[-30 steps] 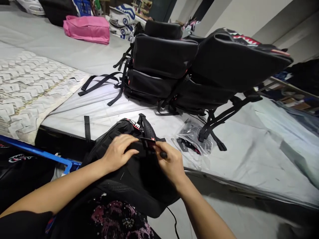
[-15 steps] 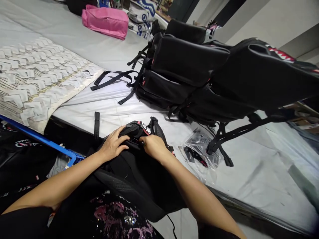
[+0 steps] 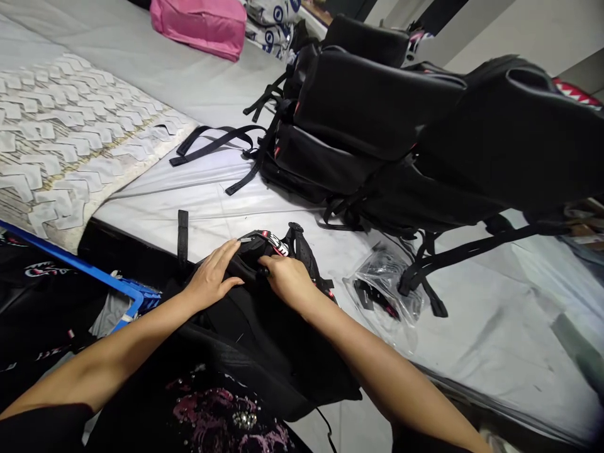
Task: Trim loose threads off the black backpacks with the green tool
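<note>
A black backpack (image 3: 283,340) lies against my body at the table's edge, with a red and white lettered trim (image 3: 277,244) near its top. My left hand (image 3: 213,277) rests on the backpack's upper edge, fingers stretched together and thumb held apart. Just beyond those fingertips shows a small greyish strip (image 3: 246,239), too small to name. My right hand (image 3: 285,280) is closed at the backpack's top opening. A small dark end pokes out by its thumb, and what it belongs to is hidden. Past my right hand stands a shoulder strap (image 3: 302,248) with a buckle.
Several black backpacks (image 3: 377,107) are stacked on the white-covered table (image 3: 476,314), straps trailing. A clear plastic bag (image 3: 387,289) with dark pieces lies nearer. Left are a board of white cut pieces (image 3: 61,145) and a blue frame (image 3: 94,270). A pink bag (image 3: 198,25) sits behind.
My right hand has drawn back slightly, and a dark end now shows by its thumb. My left fingers have come closer together. The whole view has shifted a little.
</note>
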`<state>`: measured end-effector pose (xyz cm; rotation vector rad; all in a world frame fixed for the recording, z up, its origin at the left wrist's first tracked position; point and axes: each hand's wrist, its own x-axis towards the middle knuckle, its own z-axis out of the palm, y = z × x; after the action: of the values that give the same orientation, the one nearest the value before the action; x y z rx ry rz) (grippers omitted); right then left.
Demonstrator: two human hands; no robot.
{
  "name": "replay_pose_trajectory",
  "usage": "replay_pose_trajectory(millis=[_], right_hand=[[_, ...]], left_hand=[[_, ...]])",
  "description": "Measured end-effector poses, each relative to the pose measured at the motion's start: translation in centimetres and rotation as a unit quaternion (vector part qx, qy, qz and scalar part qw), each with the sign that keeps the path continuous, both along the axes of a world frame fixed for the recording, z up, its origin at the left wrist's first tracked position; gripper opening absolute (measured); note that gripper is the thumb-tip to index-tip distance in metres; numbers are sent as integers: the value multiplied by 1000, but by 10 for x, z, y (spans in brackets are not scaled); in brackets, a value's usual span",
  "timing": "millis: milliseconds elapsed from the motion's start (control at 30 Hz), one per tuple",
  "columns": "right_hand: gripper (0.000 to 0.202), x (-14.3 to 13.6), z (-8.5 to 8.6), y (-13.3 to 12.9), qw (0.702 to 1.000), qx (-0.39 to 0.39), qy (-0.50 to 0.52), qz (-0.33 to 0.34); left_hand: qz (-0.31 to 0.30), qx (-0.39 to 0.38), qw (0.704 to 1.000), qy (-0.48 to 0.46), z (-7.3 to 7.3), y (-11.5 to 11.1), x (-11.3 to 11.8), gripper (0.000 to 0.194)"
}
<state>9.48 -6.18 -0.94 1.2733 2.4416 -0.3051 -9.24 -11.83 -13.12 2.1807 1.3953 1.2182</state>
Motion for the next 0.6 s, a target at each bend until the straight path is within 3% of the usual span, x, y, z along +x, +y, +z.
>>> replay_pose_trajectory(millis=[267, 600], right_hand=[[25, -47, -16, 31, 994, -42, 97, 0], [21, -42, -13, 37, 993, -65, 92, 22]], left_hand=[[3, -25, 999, 31, -10, 1, -4, 83], [24, -3, 999, 43, -27, 2, -3, 78]])
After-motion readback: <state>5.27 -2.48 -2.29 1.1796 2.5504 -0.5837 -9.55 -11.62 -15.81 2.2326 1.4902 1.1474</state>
